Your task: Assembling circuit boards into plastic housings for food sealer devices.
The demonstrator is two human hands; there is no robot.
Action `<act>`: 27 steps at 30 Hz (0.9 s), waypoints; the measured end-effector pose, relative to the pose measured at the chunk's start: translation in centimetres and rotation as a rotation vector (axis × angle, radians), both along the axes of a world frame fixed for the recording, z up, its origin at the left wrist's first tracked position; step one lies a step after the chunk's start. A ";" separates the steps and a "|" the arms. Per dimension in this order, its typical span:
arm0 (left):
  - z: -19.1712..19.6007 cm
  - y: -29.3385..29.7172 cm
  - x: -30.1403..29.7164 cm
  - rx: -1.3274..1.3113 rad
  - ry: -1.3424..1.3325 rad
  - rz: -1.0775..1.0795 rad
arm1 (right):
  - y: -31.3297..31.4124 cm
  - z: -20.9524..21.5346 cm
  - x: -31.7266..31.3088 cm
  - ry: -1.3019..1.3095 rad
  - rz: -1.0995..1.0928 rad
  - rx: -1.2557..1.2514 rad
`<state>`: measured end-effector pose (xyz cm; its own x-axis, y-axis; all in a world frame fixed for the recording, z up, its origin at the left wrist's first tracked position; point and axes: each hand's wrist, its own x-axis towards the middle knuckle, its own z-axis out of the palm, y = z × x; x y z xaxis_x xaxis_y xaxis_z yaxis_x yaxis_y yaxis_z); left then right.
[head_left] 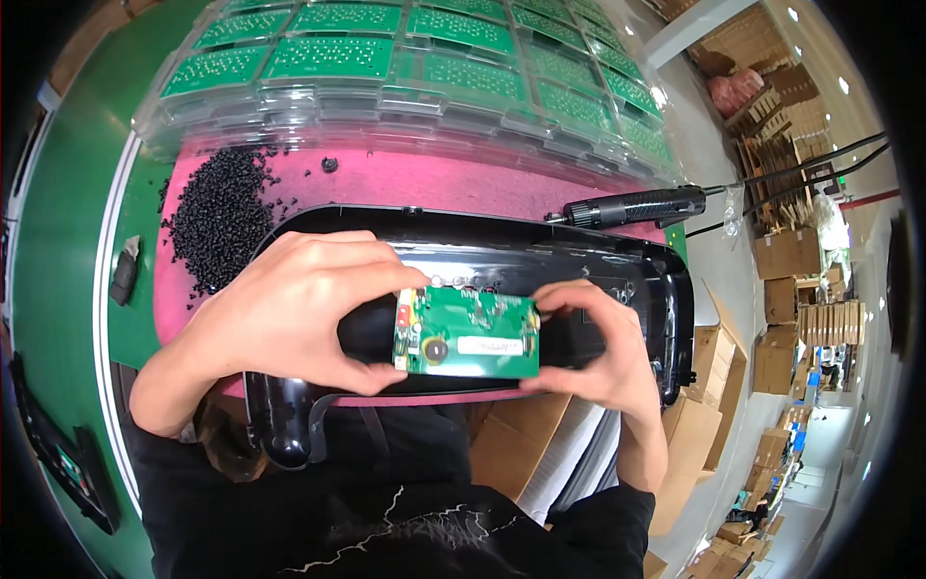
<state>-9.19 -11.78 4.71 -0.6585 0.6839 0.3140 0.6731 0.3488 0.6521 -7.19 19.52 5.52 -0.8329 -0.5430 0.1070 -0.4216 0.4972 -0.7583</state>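
Circuit board (467, 332) held between left hand (289, 309) and right hand (598, 352), above the plastic housing (579, 270) lying on the mat (434, 183). Pile of screws (217, 217) on the mat, left of the housing. Electric screwdriver (632, 206) behind the housing, right. Stacked trays of circuit boards (424, 68) farthest back.

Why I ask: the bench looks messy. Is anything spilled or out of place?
Yes: a loose heap of small black screws lies on the pink mat, strays scattered toward the clear trays. The green circuit board is held square between both hands.
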 end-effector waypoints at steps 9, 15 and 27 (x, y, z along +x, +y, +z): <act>-0.4 0.6 0.3 -0.157 -0.072 0.172 | -0.6 -2.9 -1.3 0.091 -0.048 -0.010; -0.3 0.6 0.3 -0.235 -0.122 0.182 | -1.1 -2.8 -1.7 0.143 -0.015 0.046; -0.4 0.7 0.3 -0.259 -0.126 0.195 | -1.0 -3.0 -1.4 0.144 -0.040 0.111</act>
